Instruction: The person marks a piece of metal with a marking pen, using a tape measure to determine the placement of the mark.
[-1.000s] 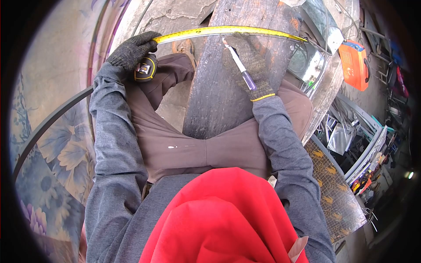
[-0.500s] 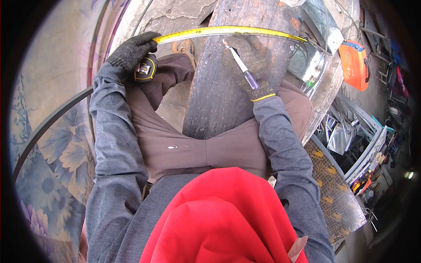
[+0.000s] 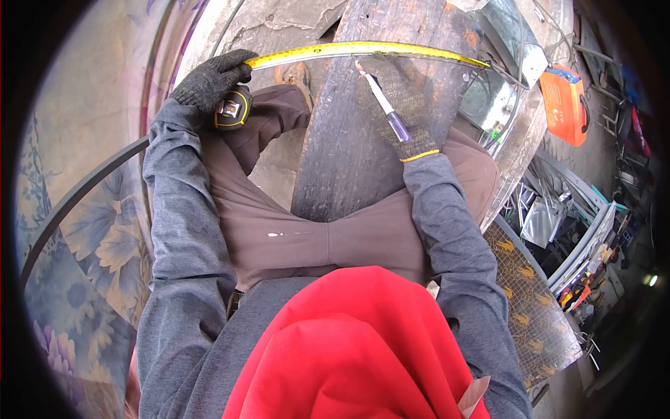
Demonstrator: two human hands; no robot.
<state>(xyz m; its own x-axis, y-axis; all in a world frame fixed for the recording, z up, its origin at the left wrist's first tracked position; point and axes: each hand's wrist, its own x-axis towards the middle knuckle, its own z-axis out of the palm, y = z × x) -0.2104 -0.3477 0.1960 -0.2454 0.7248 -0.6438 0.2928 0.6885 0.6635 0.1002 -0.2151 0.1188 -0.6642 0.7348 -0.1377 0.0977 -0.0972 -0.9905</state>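
A yellow tape blade arches across the counter at twelve o'clock; left hand has fingers closed on its eleven-o'clock end, right hand grips a marker. The blade should handle light, springy (thin metal, probably), best pinched beside the case.

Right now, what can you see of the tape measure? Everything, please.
The tape measure has a dark case with yellow trim and a pale label, tucked against the left hand. Its yellow blade, dark-marked and probably metal, is drawn out, running from the left hand's fingers across the dark wooden plank in a shallow arc. The right hand is at the blade's near edge; contact is unclear. The left hand hides where blade meets case.
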